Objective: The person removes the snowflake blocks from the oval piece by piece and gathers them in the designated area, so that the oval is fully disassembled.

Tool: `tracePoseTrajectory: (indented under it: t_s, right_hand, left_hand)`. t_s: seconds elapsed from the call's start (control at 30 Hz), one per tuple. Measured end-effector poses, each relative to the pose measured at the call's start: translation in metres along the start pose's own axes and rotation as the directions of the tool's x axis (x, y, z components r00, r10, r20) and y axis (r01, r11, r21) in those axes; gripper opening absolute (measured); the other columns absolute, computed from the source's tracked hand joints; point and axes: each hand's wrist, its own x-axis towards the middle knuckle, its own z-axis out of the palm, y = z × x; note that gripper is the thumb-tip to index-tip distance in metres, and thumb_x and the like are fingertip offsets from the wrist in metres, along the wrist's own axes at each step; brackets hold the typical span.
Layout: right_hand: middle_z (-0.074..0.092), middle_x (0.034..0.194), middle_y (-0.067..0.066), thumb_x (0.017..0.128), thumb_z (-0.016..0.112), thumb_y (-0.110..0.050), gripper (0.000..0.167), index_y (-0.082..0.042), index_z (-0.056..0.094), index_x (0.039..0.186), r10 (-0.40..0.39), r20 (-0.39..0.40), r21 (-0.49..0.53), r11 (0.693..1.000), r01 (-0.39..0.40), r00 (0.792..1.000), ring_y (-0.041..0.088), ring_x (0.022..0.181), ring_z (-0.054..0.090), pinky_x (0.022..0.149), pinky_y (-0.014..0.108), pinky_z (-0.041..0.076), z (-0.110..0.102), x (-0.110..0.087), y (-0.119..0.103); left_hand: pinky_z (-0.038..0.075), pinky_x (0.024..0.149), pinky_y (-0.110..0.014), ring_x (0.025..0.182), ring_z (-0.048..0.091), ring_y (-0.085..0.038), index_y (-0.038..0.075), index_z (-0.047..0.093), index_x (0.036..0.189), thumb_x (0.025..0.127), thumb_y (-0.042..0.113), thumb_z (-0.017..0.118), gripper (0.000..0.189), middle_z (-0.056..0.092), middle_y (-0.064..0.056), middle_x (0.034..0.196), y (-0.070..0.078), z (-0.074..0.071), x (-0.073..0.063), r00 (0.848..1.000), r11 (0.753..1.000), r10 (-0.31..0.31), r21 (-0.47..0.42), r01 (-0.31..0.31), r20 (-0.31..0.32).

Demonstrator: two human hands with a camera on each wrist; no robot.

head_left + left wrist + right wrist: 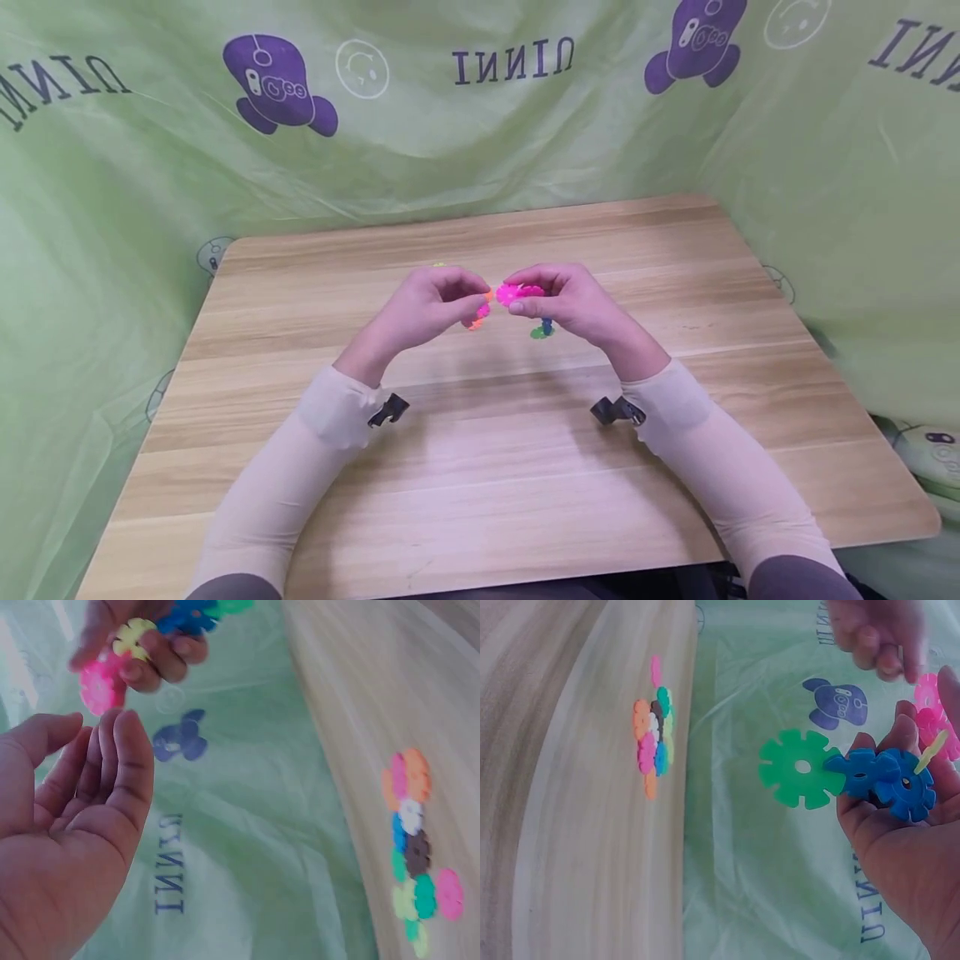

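My right hand [581, 304] grips a joined chain of notched plastic snowflake discs. Pink discs [510, 294] are at one end, beside the fingertips. In the right wrist view, blue discs [907, 786] lie over the palm, a pale yellow disc [931, 752] stands edge-on, and a green disc [802, 768] sticks out past the hand. Close to the pink end is my left hand [429, 307], its fingers loosely bent and nothing visible between them. In the left wrist view, its fingertips [129, 720] come just below the pink disc [101, 684]; whether they touch cannot be told.
A cluster of colourful snowflake discs [414, 855] lies on the wooden table [450, 483], partly hidden behind the left hand in the head view. Green printed cloth [420, 158] hangs around the table's back and sides.
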Motion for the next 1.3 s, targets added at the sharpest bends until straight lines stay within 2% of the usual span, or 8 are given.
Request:
tracePoseTrajectory:
  t_s: [0.13,0.33,0.57,0.7,0.8,1.07,1.17,1.3]
  right_hand:
    - [0.071,0.097,0.009,0.083,0.081,-0.02,0.035,-0.008,0.072,0.115,-0.021,-0.022,-0.013,1.0,0.021,1.0,0.025,0.08,0.063,0.061,0.029,0.049,0.0,0.0,-0.004]
    - [0.072,0.095,0.01,0.083,0.081,-0.019,0.034,-0.009,0.073,0.114,-0.031,-0.025,-0.014,0.999,0.031,0.999,0.024,0.076,0.061,0.057,0.027,0.047,0.0,-0.001,-0.005]
    - [0.072,0.096,0.01,0.086,0.078,-0.014,0.032,-0.006,0.072,0.116,-0.05,-0.027,-0.007,0.999,0.05,0.998,0.023,0.077,0.062,0.058,0.026,0.048,0.001,0.0,-0.004]
    - [0.072,0.094,0.008,0.085,0.079,-0.017,0.035,-0.004,0.071,0.117,-0.049,-0.031,0.01,0.999,0.049,0.998,0.021,0.077,0.063,0.059,0.026,0.048,0.003,0.0,-0.003]
    - [0.07,0.089,0.009,0.088,0.075,-0.015,0.033,-0.003,0.069,0.118,-0.054,-0.019,0.025,0.998,0.054,0.998,0.023,0.077,0.061,0.061,0.027,0.049,0.005,0.001,-0.001]
    - [0.067,0.1,0.014,0.095,0.066,-0.015,0.024,0.002,0.068,0.112,-0.094,-0.017,0.069,0.993,0.095,0.995,0.03,0.084,0.06,0.065,0.03,0.052,0.006,0.001,0.003]
    - [0.066,0.096,0.013,0.095,0.066,-0.015,0.026,0.006,0.066,0.109,-0.112,-0.015,0.095,0.989,0.113,0.994,0.028,0.081,0.059,0.065,0.03,0.052,0.006,0.001,0.003]
    - [0.067,0.088,0.009,0.095,0.066,-0.014,0.021,0.006,0.069,0.103,-0.115,-0.031,0.089,0.989,0.117,0.993,0.026,0.078,0.06,0.064,0.03,0.051,0.006,0.002,0.003]
  left_hand:
    - [0.057,0.068,-0.037,0.074,0.062,-0.032,0.006,0.07,0.107,0.092,0.011,0.069,0.016,0.068,-0.012,0.084,0.009,0.005,0.003,0.998,0.997,0.052,-0.058,-0.049,0.036]
    - [0.058,0.07,-0.037,0.078,0.066,-0.026,0.008,0.071,0.111,0.091,0.01,0.07,0.021,0.071,-0.007,0.093,0.013,0.012,0.004,0.996,0.997,0.071,-0.034,-0.069,0.05]
    - [0.055,0.065,-0.034,0.084,0.069,-0.024,0.007,0.072,0.113,0.089,0.01,0.074,0.024,0.07,-0.004,0.101,0.008,0.02,0.004,0.989,0.988,0.148,-0.048,-0.149,-0.027]
    - [0.056,0.07,-0.031,0.089,0.069,-0.021,0.005,0.072,0.113,0.088,0.012,0.076,0.026,0.068,-0.002,0.106,0.004,0.024,0.005,0.979,0.98,0.189,-0.045,-0.193,-0.07]
    - [0.057,0.072,-0.032,0.089,0.069,-0.019,0.005,0.073,0.112,0.088,0.013,0.076,0.026,0.068,-0.002,0.103,0.002,0.024,0.003,0.975,0.978,0.199,-0.045,-0.205,-0.098]
    - [0.058,0.065,-0.037,0.073,0.067,-0.024,0.007,0.076,0.106,0.086,0.012,0.077,0.021,0.072,-0.001,0.095,0.0,0.021,0.001,0.96,0.981,0.177,-0.034,-0.189,-0.217]
    - [0.058,0.066,-0.035,0.074,0.067,-0.022,0.007,0.075,0.107,0.087,0.01,0.076,0.021,0.072,-0.002,0.098,-0.002,0.019,0.001,0.959,0.979,0.186,-0.043,-0.199,-0.214]
    - [0.058,0.071,-0.034,0.079,0.067,-0.023,0.006,0.073,0.109,0.088,0.009,0.074,0.02,0.07,-0.002,0.101,-0.005,0.019,0.002,0.967,0.977,0.195,-0.056,-0.206,-0.167]
